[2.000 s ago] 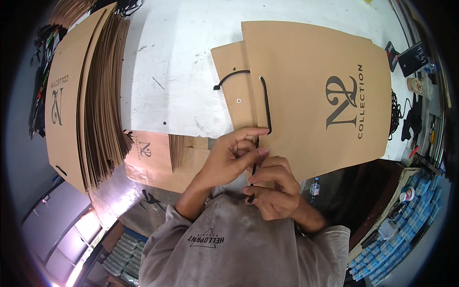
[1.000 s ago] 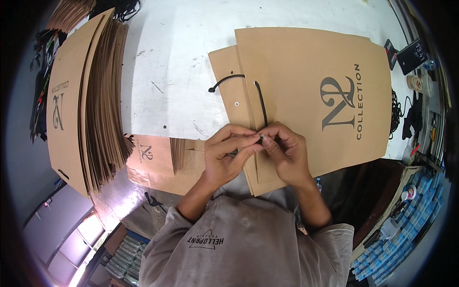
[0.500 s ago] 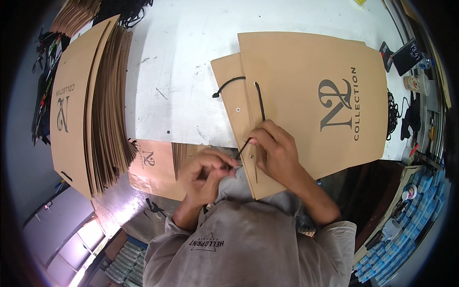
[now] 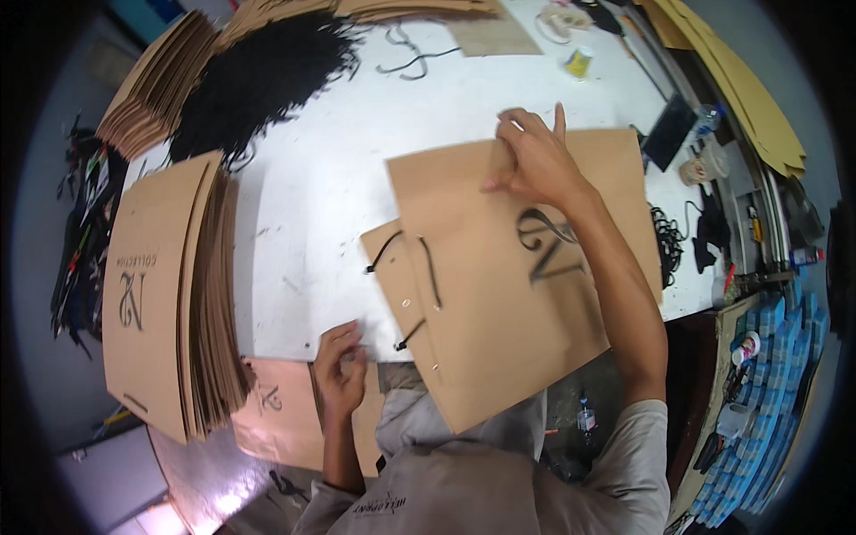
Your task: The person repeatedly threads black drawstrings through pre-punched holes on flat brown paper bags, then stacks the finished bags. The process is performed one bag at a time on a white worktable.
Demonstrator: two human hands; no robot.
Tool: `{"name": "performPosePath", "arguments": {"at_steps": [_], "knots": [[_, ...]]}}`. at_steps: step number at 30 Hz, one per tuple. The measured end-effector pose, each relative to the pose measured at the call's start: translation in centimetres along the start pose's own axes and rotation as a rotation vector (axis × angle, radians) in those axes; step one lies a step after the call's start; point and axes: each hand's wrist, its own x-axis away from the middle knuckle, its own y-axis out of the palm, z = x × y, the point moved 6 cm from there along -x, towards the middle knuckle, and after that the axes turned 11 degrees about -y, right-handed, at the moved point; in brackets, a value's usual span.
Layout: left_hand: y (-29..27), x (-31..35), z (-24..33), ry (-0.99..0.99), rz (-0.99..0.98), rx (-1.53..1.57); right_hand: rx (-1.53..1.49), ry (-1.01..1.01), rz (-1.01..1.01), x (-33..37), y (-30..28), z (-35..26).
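A flat brown paper bag (image 4: 486,348) with dark lettering lies on the table, its lower corner reaching past the near edge. A black cord handle (image 4: 430,276) runs along its left part between eyelets. Two short knotted cord ends (image 4: 383,251) stick out over the panel beneath. My right hand (image 4: 539,160) is open above the bag's far part, fingers and thumb spread; whether it touches the paper I cannot tell. My left hand (image 4: 341,367) is by the table's near edge, left of the bag, slightly blurred, fingers loosely bent and apart, with nothing in it.
To the left stands a thick stack of bags (image 4: 147,276), with another stack (image 4: 160,80) farther back. A heap of black cords (image 4: 267,80) lies at the far left, and loose cords (image 4: 667,241) at the right. A yellow-labelled cup (image 4: 578,62) and a plastic cup (image 4: 700,168) stand beyond.
Both hands have let go of the cord. My right hand has moved up over the bag's far part, my left hand leftward. A second knotted end now shows. The view has shifted.
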Motion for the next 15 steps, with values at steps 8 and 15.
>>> {"name": "performPosePath", "arguments": {"at_steps": [8,15], "knots": [[-3.4,-2.5,-3.4,0.102,-0.001,0.556,0.157,-0.408,0.684,11.5,-21.4,-9.2],[-4.5,-5.4,-4.0,0.069,-0.025,0.796,-0.33,-0.386,-0.066,21.6,-12.6,-14.7]]}}
